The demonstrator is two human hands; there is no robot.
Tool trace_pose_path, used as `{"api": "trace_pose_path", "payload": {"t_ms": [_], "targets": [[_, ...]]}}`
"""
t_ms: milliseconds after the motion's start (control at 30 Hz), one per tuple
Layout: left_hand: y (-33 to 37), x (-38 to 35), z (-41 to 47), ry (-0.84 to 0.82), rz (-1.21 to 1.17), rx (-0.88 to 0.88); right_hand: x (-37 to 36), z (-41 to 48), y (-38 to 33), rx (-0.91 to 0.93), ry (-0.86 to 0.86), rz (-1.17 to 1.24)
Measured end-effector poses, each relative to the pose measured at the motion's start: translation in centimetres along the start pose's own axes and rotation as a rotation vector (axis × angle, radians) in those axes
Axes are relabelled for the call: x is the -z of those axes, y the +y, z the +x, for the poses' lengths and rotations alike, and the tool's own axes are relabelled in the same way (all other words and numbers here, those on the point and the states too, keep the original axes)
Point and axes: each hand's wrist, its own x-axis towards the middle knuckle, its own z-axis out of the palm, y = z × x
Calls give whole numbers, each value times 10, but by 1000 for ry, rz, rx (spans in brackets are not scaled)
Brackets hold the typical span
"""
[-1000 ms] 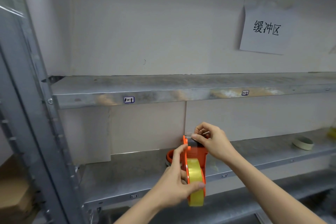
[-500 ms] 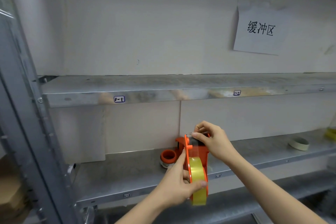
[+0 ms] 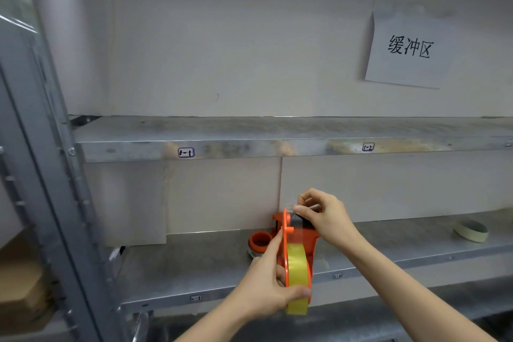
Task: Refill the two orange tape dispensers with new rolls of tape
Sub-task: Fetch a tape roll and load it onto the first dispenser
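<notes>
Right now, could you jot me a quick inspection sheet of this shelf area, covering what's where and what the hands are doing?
Surface: lower metal shelf, bare grey metal with scuffs; upper shelf holds nothing seen.
Job's things: orange tape dispenser held upright in front of the shelf, yellowish tape roll mounted in it; second orange dispenser on the shelf behind it.
Clutter: pale tape roll lying flat far right on the shelf.
Hands: left hand grips the roll and dispenser body; right hand pinches the clear tape end at the dispenser's top.
Cables: nothing seen.
Surroundings: paper sign on the wall; cardboard at left.
</notes>
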Motion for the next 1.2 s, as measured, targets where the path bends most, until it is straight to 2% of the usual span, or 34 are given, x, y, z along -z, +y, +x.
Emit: {"api": "trace_pose_path", "payload": {"t_ms": [333,500,767,967,1067,1200], "targets": [[-15,2,5,45,154,41,-2,3,0,-15,26,-29],[-22,3,3,-13,216,91,-3,0,3,-41,39,-60],[-18,2,1,-51,149,88,-3,0,-6,8,-23,-105],[-20,0,5,57,-71,150,-2,-1,-9,16,-79,-76],[-21,-1,6,55,-66,141,1,-4,-10,16,-114,-68],[-21,-3,6,66,32,78,2,-4,-6,9,-73,-36]]}}
